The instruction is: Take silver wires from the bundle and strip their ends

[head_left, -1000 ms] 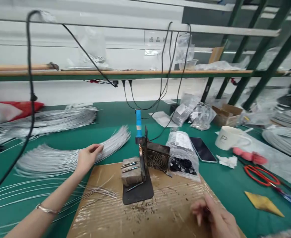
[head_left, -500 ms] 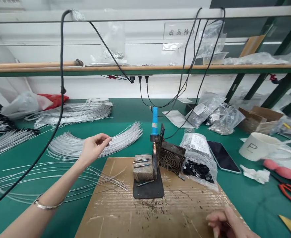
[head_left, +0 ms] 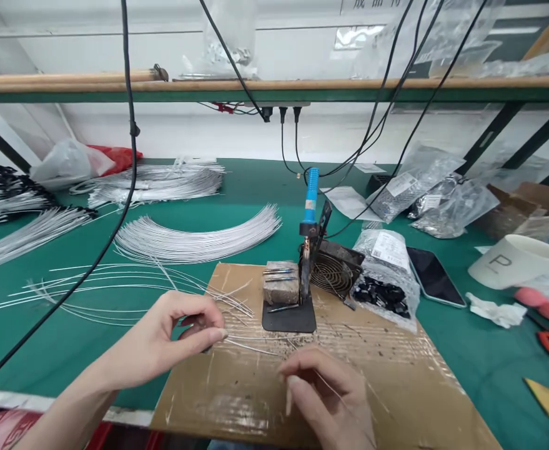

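Note:
Over the near part of the cardboard sheet, my left hand is closed in a pinch on thin white wires that run right from its fingertips. My right hand is closed too, thumb against forefinger, where the wires arrive; a thin strand crosses its fingers. Exactly which strand each hand grips is hard to tell. Beyond the hands stands a blue-handled soldering iron in a black stand. A worn block with metal tips lying on it sits beside the iron.
Loose white wires spread at left, below a curved wire bundle. A round-grilled fan, a bag of black parts, a phone and a mug stand right. A black cable hangs at left.
My left hand has come from the curved bundle down over the cardboard, now with wires at its fingertips. My right hand has moved left to meet them. The view has tilted down.

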A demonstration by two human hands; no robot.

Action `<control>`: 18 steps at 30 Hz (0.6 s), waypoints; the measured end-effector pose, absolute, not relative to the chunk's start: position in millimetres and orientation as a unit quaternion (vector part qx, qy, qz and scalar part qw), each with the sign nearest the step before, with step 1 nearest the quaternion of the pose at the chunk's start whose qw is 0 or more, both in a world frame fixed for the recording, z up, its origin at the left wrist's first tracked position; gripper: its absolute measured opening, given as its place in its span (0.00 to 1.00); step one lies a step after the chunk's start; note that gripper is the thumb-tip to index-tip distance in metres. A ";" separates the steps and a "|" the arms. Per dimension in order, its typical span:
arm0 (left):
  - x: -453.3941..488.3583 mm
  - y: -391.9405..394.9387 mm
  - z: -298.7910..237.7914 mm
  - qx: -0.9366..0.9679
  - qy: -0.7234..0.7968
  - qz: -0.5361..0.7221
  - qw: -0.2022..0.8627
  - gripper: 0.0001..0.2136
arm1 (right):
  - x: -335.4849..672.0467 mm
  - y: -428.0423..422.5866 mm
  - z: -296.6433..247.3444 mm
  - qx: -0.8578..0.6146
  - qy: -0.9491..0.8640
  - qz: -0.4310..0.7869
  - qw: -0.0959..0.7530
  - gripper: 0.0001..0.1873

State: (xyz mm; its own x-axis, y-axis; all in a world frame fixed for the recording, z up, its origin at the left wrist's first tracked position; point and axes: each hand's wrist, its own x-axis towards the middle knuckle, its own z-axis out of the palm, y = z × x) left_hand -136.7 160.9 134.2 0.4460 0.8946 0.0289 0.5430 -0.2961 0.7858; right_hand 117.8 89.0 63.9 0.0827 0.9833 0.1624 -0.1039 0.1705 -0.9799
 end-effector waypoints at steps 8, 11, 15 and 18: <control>-132.5 155.0 131.9 0.787 0.434 0.227 0.375 0.09 | 109.1 90.8 63.0 -0.445 -0.492 0.470 0.583 0.09; -135.0 153.5 136.0 0.786 0.431 0.247 0.369 0.09 | 116.4 87.7 59.9 -0.455 -0.481 0.480 0.576 0.12; -142.0 152.5 136.5 0.783 0.423 0.238 0.390 0.09 | 126.1 87.1 59.4 -0.458 -0.465 0.496 0.573 0.13; -145.5 153.8 136.2 0.784 0.410 0.223 0.409 0.08 | 129.7 87.8 58.3 -0.452 -0.476 0.497 0.568 0.14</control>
